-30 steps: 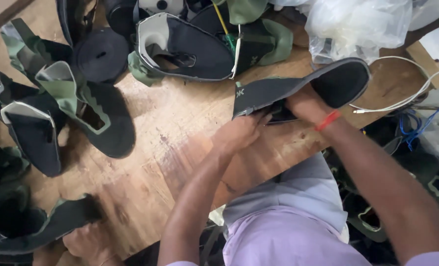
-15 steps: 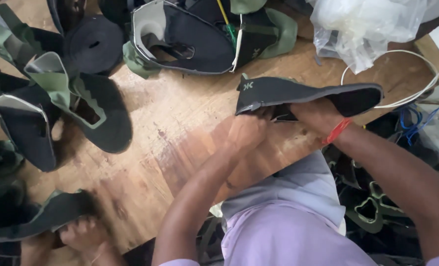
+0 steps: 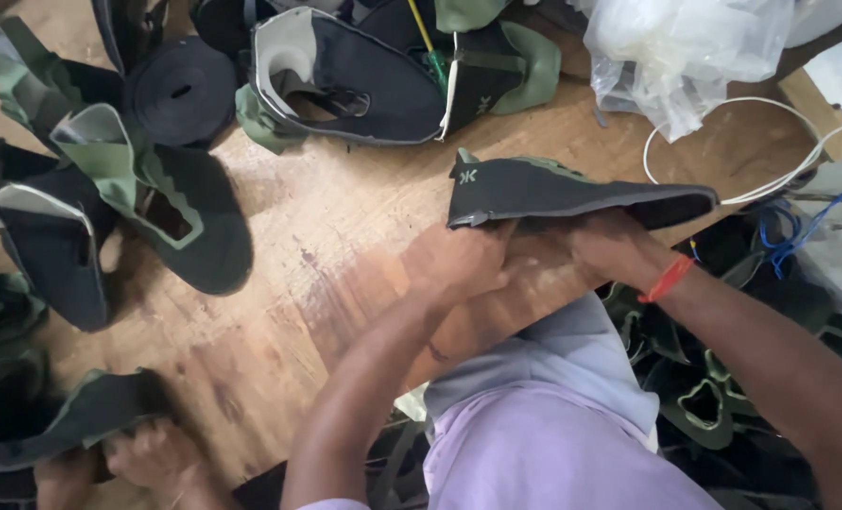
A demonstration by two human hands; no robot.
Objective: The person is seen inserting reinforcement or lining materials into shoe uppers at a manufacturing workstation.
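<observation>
A black shoe upper (image 3: 572,194) with green trim and a grey edge lies flat across both my hands, above the wooden table (image 3: 345,236). My left hand (image 3: 463,257) grips its near edge at the left end, under the small white logo. My right hand (image 3: 610,247), with an orange band on the wrist, holds the underside further right. Several more black and green shoe uppers (image 3: 156,203) lie spread on the table to the left.
A large black upper (image 3: 364,80) and a roll of black strap (image 3: 183,90) lie at the back. A clear plastic bag (image 3: 686,52) and a white cord (image 3: 752,142) are back right. Another person's hand (image 3: 152,458) holds an upper at bottom left.
The shoe upper has turned from tilted to lying flat, edge toward me, and both hands have shifted under it. The other person's hand at bottom left has moved slightly.
</observation>
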